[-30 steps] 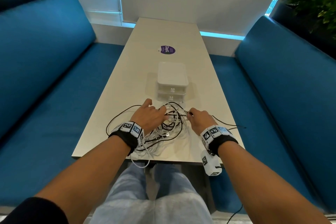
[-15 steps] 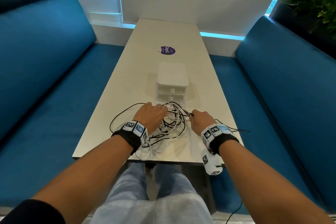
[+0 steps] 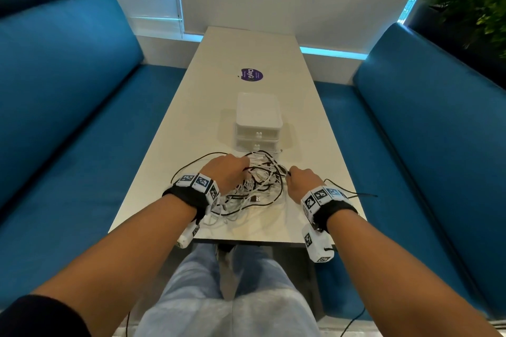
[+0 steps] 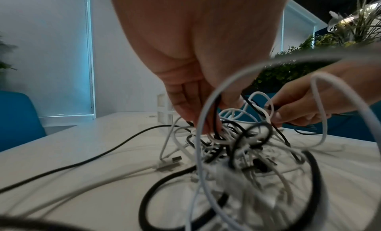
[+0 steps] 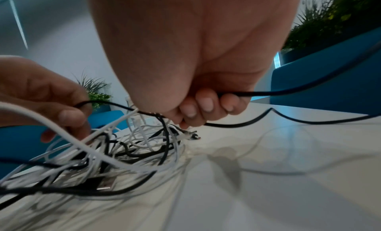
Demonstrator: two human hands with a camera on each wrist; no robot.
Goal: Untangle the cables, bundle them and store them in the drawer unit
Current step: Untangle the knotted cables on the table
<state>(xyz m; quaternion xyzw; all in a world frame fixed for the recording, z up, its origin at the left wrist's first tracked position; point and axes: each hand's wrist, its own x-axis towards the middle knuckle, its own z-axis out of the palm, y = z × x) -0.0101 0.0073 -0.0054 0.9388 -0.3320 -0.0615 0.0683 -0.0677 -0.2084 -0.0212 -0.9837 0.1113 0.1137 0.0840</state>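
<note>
Presently the tangle of cables lies on the near end of the table, just in front of the white drawer unit, whose two drawers are both closed. Your right hand has its fingers curled round one black cable, which trails off to the right across the table; your left hand is pressed into the knot, fingertips pinching black and white strands together. In my judgement the step in hand is drawing that black cable free. Hold the mass down with the left hand rather than lifting it, and feed the black line out slowly, following it back to its plug instead of hauling. Loops tighten under a hard pull, so loosen each crossing first. A USB plug lies within the heap and may snag. No cable is yet separated or bundled.
</note>
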